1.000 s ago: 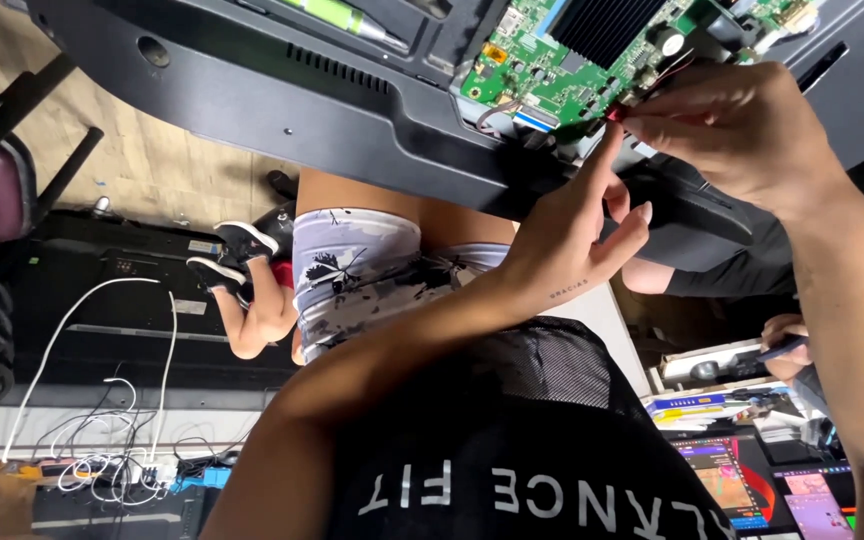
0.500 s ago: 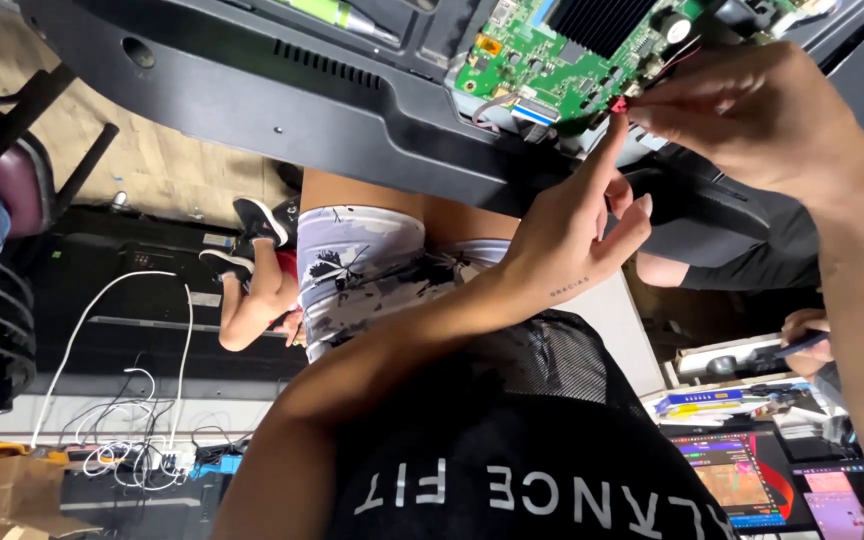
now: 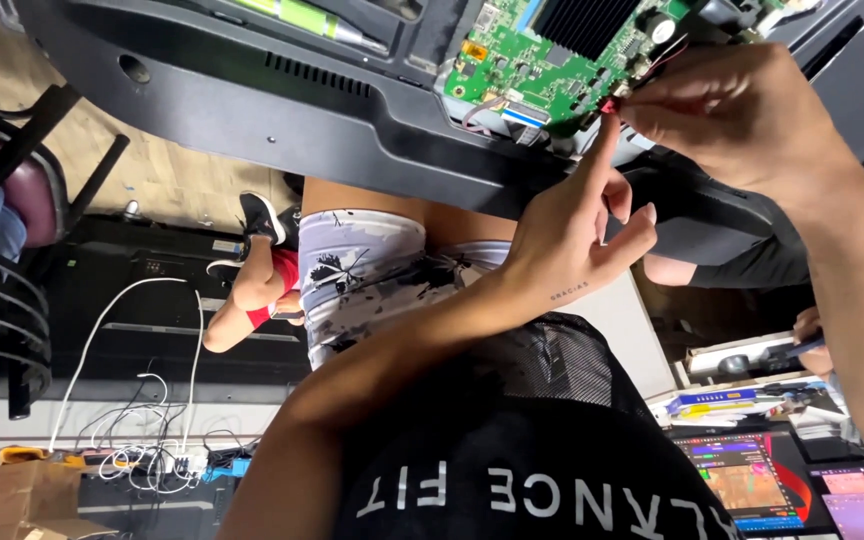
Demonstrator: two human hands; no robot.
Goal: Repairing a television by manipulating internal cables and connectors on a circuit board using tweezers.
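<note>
A green circuit board [image 3: 552, 50] sits in the black rear shell of a monitor [image 3: 252, 100] at the top of the head view. My right hand [image 3: 742, 110] pinches a small red wire connector [image 3: 609, 103] at the board's lower edge. My left hand [image 3: 572, 235] reaches up from below. Its index finger is stretched out with the tip against the same connector, and its other fingers are loosely curled and hold nothing. My black shirt [image 3: 552, 460] and patterned shorts [image 3: 362, 270] fill the space under the hands.
A dark chair [image 3: 2, 250] stands at the left. White cables and a power strip [image 3: 152, 450] lie on the floor beside a cardboard box [image 3: 2, 500]. Lit screens [image 3: 752, 480] and another person's hand [image 3: 814, 335] show at the lower right.
The view has drifted a little, so the board and hands sit slightly lower in the picture. Both hands stay at the connector on the board's edge.
</note>
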